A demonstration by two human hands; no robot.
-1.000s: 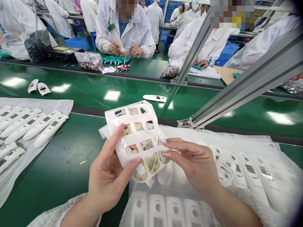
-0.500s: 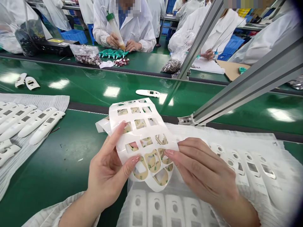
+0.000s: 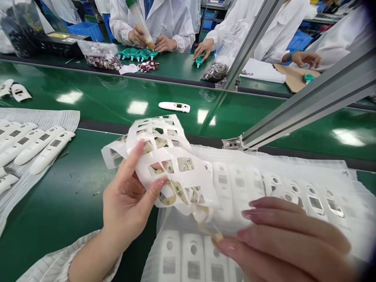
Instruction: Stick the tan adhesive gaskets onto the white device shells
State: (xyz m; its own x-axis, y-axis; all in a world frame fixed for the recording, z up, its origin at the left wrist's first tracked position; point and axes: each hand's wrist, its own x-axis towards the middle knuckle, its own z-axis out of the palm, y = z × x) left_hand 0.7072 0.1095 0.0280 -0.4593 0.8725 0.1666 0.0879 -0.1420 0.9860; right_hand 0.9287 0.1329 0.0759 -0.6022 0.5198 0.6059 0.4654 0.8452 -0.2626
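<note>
1. The right hand (image 3: 282,239) runs off the bottom edge at 5 o'clock; its wrist is out of frame, and its blurred fingers leave its grip unclear.
2. The left hand (image 3: 126,199) hides part of the curled die-cut sheet (image 3: 173,164), so its full layout cannot be seen.
3. The white casings (image 3: 192,254) in the plastic bag (image 3: 352,203) at 6 o'clock are cut off by the bottom edge.
4. The co-worker (image 3: 149,27) at 12 o'clock is cut off by the top edge.
5. The small pieces (image 3: 102,61) in the clear bag (image 3: 94,46) at 11 o'clock are too small to identify.

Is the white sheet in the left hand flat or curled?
Curled: the die-cut sheet bows and buckles above the left hand, not lying flat.
</note>
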